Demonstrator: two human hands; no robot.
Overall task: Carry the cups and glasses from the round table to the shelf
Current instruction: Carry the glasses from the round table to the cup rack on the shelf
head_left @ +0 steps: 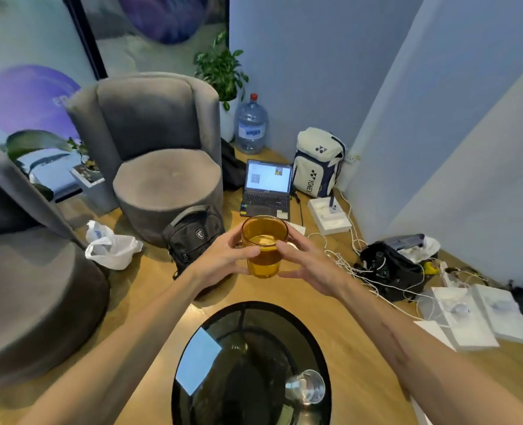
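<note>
Both hands, the left hand (223,256) and right hand (309,268), are cupping the amber glass (264,250) upright in the air beyond the round bench (192,338), probably steadying it for carrying, while a clear glass (306,386) is waiting there.

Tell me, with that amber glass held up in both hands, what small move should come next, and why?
Probably turn away and carry the amber glass level toward the shelf, which is not in view. The left hand and right hand both hold it in a grip, already off the round table, and it seems to hold liquid. A clear glass waits on the table.
</note>
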